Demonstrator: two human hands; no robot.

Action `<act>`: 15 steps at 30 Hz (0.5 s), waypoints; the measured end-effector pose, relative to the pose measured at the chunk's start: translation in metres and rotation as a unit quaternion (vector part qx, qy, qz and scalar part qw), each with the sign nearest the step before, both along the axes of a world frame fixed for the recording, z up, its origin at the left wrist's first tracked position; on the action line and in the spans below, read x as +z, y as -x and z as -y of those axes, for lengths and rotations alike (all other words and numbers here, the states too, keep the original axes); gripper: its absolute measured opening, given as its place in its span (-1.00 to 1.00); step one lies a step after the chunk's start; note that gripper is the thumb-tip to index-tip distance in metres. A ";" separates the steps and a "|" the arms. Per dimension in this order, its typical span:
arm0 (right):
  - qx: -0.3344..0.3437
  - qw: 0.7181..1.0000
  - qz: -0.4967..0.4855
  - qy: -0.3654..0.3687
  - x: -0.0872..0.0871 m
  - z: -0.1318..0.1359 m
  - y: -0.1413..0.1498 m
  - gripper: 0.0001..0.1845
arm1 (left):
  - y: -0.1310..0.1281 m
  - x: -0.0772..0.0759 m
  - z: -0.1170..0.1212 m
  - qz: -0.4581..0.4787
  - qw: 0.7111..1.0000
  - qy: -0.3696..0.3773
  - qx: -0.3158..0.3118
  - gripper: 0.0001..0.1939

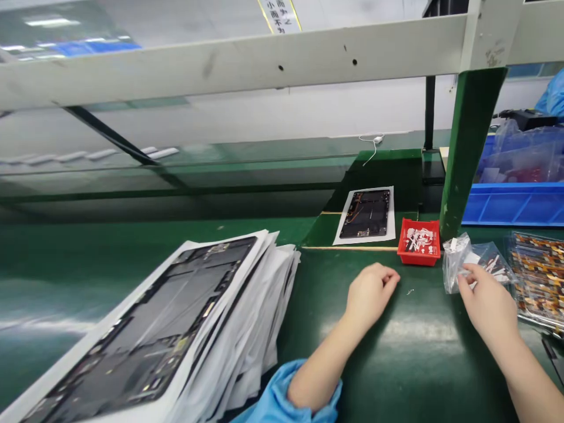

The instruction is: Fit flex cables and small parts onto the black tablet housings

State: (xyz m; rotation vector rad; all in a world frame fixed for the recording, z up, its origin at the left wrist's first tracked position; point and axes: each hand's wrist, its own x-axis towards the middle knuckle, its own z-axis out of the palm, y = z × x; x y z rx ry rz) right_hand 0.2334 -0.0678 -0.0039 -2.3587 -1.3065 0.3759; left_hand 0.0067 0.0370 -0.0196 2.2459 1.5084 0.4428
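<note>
My left hand [369, 292] rests on the green bench top [396, 352] with its fingers curled in loosely, and nothing shows in them. My right hand [484, 299] reaches to the right and its fingers grip a clear plastic bag [458, 258] of small white parts. A small red bin [418, 242] holding white pieces stands just behind and between the two hands.
A tall slanted stack of white sheets carrying dark device panels [176, 329] fills the left. One more panel on a white sheet [366, 215] lies farther back. A tray of flex parts [540, 279] sits at the right, a blue bin [515, 202] behind a green post [467, 153].
</note>
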 end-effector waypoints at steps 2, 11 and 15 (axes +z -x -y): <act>-0.017 1.000 -0.003 -0.008 -0.002 -0.004 -0.009 -0.60 | -0.003 -0.009 0.020 0.007 0.999 0.011 -0.040 -0.79; -0.044 0.998 -0.003 -0.051 -0.015 -0.006 -0.015 -0.50 | -0.017 -0.033 0.032 0.018 0.999 -0.018 -0.045 -0.74; -0.053 0.994 0.005 -0.097 -0.022 -0.016 -0.030 -0.33 | -0.023 -0.035 0.032 0.017 0.998 -0.037 -0.047 -0.82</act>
